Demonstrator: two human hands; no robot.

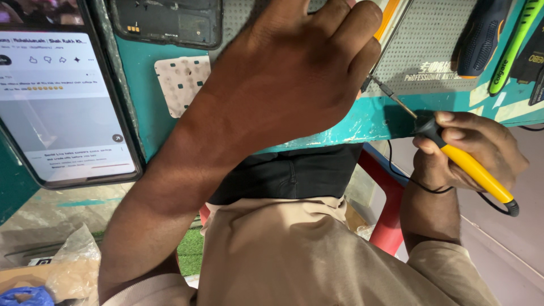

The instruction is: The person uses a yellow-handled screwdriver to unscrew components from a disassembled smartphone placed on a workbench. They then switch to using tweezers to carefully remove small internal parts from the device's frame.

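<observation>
Gripping a soldering iron (470, 167) right-handed, left fist closed, chipped teal bench (362, 122), grey mat (422, 39).

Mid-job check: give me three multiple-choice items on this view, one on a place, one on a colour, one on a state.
1. Where does the lit phone lie?
A. at the view's left
B. beside the right hand
C. on the lap

2. What colour is the soldering iron handle?
A. red
B. yellow
C. green

3. How is the right hand?
A. open and flat
B. resting empty
C. closed around the iron

Key: 1 A, the phone sits on the teal bench far left; 2 B, the grip is yellow behind a black collar; 3 C, its fingers wrap the handle, tip aimed under the left hand.
</observation>
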